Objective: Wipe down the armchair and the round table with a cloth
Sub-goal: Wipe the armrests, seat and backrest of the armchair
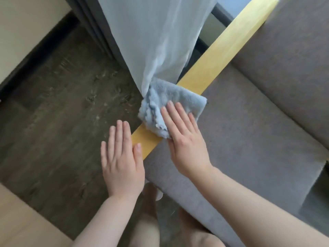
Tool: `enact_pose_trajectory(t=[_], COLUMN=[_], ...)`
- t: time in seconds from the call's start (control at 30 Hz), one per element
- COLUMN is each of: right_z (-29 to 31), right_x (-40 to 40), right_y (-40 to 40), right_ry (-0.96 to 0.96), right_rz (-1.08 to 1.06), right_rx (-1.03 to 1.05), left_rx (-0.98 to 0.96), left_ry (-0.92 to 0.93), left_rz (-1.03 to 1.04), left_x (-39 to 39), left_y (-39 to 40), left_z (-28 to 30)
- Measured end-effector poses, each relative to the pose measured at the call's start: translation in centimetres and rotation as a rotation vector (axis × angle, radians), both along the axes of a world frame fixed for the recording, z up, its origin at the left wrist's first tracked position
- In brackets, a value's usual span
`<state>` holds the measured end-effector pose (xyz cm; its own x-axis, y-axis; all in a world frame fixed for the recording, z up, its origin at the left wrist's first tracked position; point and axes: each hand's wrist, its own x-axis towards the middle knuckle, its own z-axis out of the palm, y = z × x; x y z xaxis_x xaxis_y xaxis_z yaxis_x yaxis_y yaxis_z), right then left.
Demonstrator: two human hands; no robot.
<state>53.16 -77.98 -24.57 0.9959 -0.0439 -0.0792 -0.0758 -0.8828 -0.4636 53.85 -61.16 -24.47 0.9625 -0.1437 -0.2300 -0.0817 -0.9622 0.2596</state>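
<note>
The armchair has grey cushions and a pale wooden armrest running diagonally from upper right to lower centre. A folded light blue cloth lies across the armrest. My right hand lies flat on the near part of the cloth, fingers extended, pressing it onto the wood. My left hand is flat and open beside the near end of the armrest, its thumb touching the wood. The round table is not identifiable in view.
A sheer white curtain hangs down against the armrest just beyond the cloth, with a dark grey curtain behind it. Dark wood-look floor spreads to the left. A light wooden surface fills the lower left corner.
</note>
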Motion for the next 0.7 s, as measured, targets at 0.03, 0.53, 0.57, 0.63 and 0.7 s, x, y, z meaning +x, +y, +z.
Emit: enact_pose_trajectory(t=[0.03,0.53,0.57,0.63,0.7], right_z=[0.1,0.4,0.7,0.8,0.6], right_x=[-1.1,0.1,0.4,-1.0,-2.3], right_y=[-1.4,3.6,5.6,7.7,4.6], right_ry=[0.009,0.026,0.04,0.039,0.035], right_rz=[0.08,-0.005,-0.071,0.066,0.36], right_rx=[-0.035,-0.03,0.007,0.084,0.042], left_rx=[-0.003,-0.21,-0.191,-0.178,-0.265], left_ry=[0.002,-0.17,-0.184,-0.208,-0.201], left_rz=[0.014,0.2,0.201,0.173,0.138], left_x=[-0.1,-1.9,-2.0,-2.3,-2.5], left_y=[0.0,0.2,0.2,0.8,1.6], left_z=[0.0,-1.6,-1.9,-2.7,-2.8])
